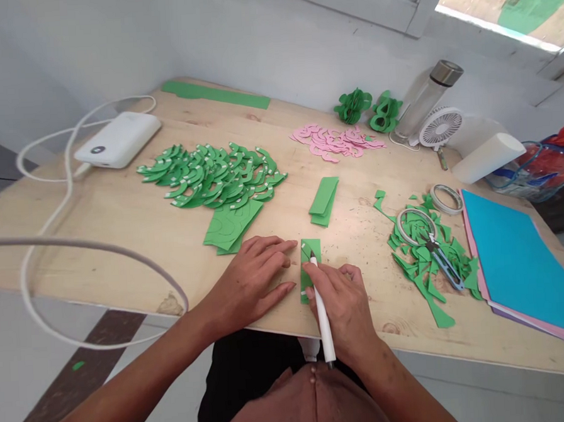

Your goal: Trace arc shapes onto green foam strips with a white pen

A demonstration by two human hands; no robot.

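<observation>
My right hand (pixel 341 302) grips a white pen (pixel 323 322), its dark tip on a small green paper strip (pixel 309 279) near the table's front edge. A dark line and small white marks show on the strip. Beside it, my left hand (pixel 257 278) rests on the wood with fingers spread, the fingertips close to the strip's left edge. Just beyond that hand are green paper pieces with drawn curves (pixel 230 226), partly under a heap of curved green cutouts (pixel 214 173) bearing white tabs. Folded green strips (pixel 324 199) lie behind the strip being marked.
Right of my hands, green scraps (pixel 425 276) lie under a tape roll (pixel 416 227) and a blue-handled cutter (pixel 445 262). Blue sheets (pixel 521 261) are stacked farther right. Pink cutouts (pixel 335 140), a bottle (pixel 422 103) and a small fan (pixel 441 128) stand behind. A power bank (pixel 120 141) and cable occupy the left.
</observation>
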